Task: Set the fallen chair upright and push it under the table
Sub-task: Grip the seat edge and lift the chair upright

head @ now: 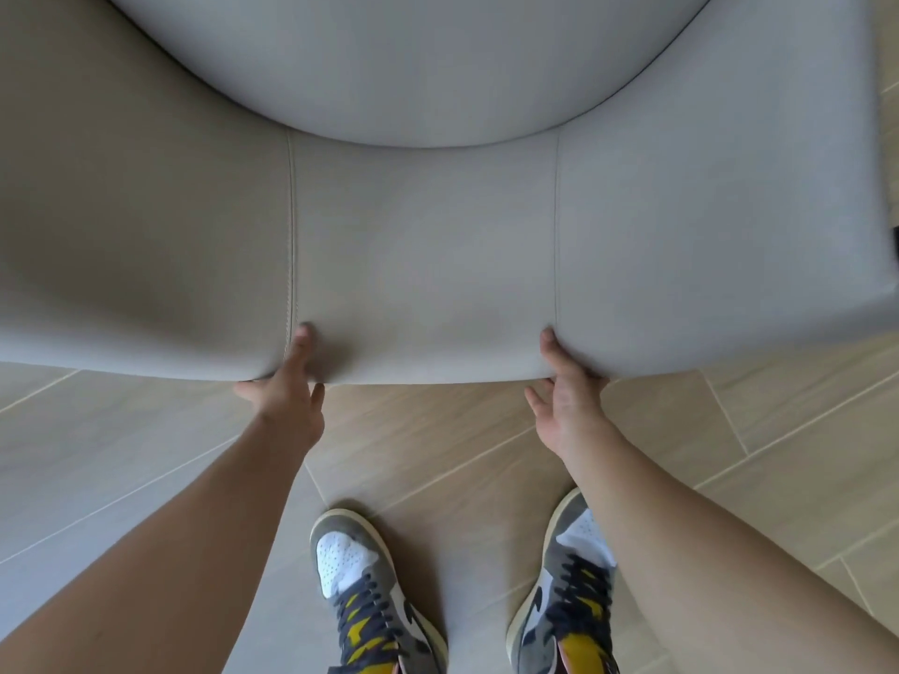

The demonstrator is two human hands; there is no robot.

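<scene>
A grey upholstered chair (pixel 423 245) fills the upper half of the head view. Its curved backrest faces me and the rounded seat cushion (pixel 389 55) lies beyond it. My left hand (pixel 287 386) grips the top edge of the backrest beside the left seam, thumb on the inner face and fingers wrapped behind. My right hand (pixel 564 386) grips the same edge beside the right seam in the same way. The chair's legs and the table are out of sight.
Below the chair edge lies a beige tiled floor (pixel 438 445) with diagonal grout lines. My two feet in grey, white and yellow sneakers (pixel 369 595) stand close behind the chair. A strip of floor shows at the right edge.
</scene>
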